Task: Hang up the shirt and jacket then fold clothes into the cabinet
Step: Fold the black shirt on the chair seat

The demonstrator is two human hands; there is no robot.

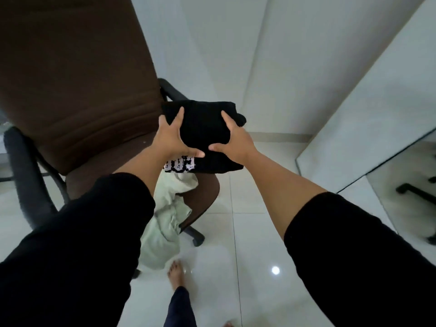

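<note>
You gripped the folded black shirt point(203, 128) with left hand point(172, 138) and right hand point(232, 140); loosening could've unfolded it.

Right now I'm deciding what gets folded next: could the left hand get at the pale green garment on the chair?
Probably not yet. The left hand and right hand both grip the folded black shirt, held above the pale green garment, which drapes uncovered off the brown chair seat.

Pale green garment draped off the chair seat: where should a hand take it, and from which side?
Grip the pale green garment at its bunched upper part on the brown chair seat's front edge, reaching from above; the lower part hangs loose toward the floor and would drag.
</note>
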